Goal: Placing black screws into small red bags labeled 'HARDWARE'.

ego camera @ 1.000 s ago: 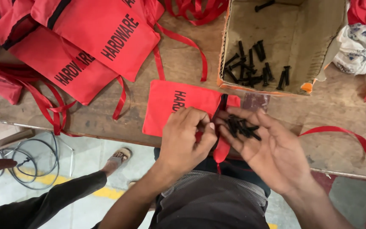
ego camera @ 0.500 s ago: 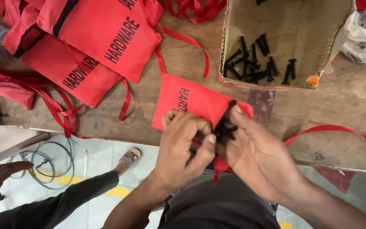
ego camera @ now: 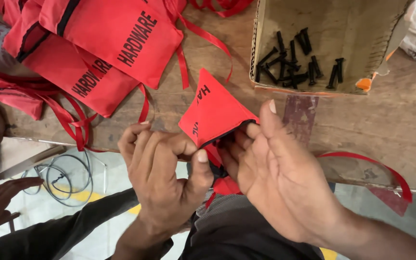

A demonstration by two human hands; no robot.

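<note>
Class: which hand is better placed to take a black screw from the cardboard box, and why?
Likely the right hand: it is nearer the cardboard box of black screws; the left hand pinches the red pouch.

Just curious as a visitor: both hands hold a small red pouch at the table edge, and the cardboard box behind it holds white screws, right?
Not quite. In the head view the screws in the cardboard box are black, not white. The left hand and right hand do hold the small red pouch at the table edge.
</note>
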